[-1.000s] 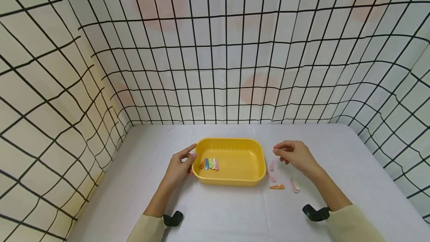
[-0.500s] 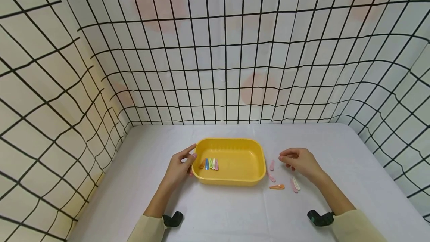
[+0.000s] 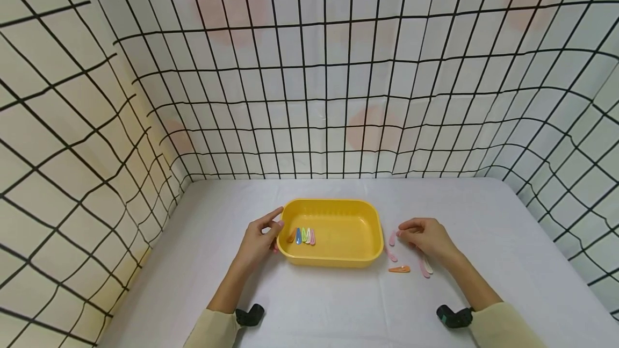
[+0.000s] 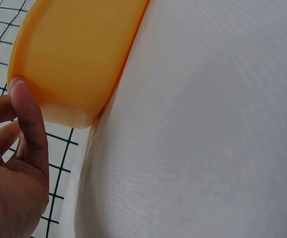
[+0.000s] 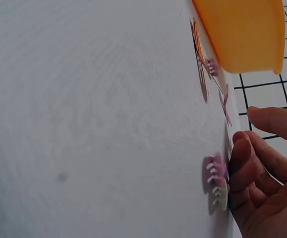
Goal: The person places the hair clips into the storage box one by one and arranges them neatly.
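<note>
- The left hand pinches the rim of the yellow tray at its left end
- Five clips lie side by side in the tray, towards that end
- The right hand is loosely bent, thumb and fingertips slightly parted, nothing seen between them
- Around it, right of the tray, three pink clips, a white clip and an orange clip lie on the table

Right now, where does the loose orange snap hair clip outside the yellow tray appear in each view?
Head: the orange snap hair clip is right of centre, low, near the yellow tray.
Left wrist: not in it.
Right wrist: the clip is near the top, right of centre.
Shared landmark: the tray, in all three views.
</note>
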`<state>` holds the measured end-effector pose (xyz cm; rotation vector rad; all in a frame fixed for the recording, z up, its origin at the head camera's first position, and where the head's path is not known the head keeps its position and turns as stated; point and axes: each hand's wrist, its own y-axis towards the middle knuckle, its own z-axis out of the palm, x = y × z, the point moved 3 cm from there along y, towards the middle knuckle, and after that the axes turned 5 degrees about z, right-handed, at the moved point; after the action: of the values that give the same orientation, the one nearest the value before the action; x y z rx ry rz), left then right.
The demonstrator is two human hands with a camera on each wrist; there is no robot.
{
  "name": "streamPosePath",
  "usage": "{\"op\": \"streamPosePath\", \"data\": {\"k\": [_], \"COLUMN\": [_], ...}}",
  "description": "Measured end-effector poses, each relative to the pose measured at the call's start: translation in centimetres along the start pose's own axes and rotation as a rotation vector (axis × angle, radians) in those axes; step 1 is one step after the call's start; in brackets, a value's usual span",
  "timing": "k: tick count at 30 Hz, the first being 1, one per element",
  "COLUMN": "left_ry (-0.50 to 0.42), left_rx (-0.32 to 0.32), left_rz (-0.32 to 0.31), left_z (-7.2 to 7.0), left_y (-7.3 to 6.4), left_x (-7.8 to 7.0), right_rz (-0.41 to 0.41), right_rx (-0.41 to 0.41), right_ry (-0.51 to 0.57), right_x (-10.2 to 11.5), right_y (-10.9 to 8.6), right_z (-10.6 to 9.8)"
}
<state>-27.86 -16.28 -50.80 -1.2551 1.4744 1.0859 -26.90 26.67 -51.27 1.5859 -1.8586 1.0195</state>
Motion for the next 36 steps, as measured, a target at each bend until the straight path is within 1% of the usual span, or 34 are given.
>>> {"op": "streamPosePath", "data": {"k": [6,9,16,27,36], "left_ry": [-0.003,0.002,0.005,-0.007,-0.002], "left_rx": [-0.002,-0.002,-0.002,0.001,0.003], "left_rz": [-0.002,-0.005,-0.012,-0.007,-0.016], "left_z": [0.0,0.0,0.0,0.0,0.0], "left_y": [-0.1,-0.1,-0.1,0.1,0.0], "left_x": [0.0,0.0,0.0,0.2,0.1], "right_rz": [-0.005,0.009,0.0,0.005,-0.031], "right_rx": [-0.014,-0.029,-0.067,-0.086,-0.098], "right_ry": [-0.066,-0.081,-0.118,-0.131,-0.155], "right_x": [-0.1,-0.2,0.0,0.4,0.3], "right_y": [0.3,0.3,0.2,-0.1,-0.1], "right_z": [0.5,0.9,1.3,1.4,1.5]}}
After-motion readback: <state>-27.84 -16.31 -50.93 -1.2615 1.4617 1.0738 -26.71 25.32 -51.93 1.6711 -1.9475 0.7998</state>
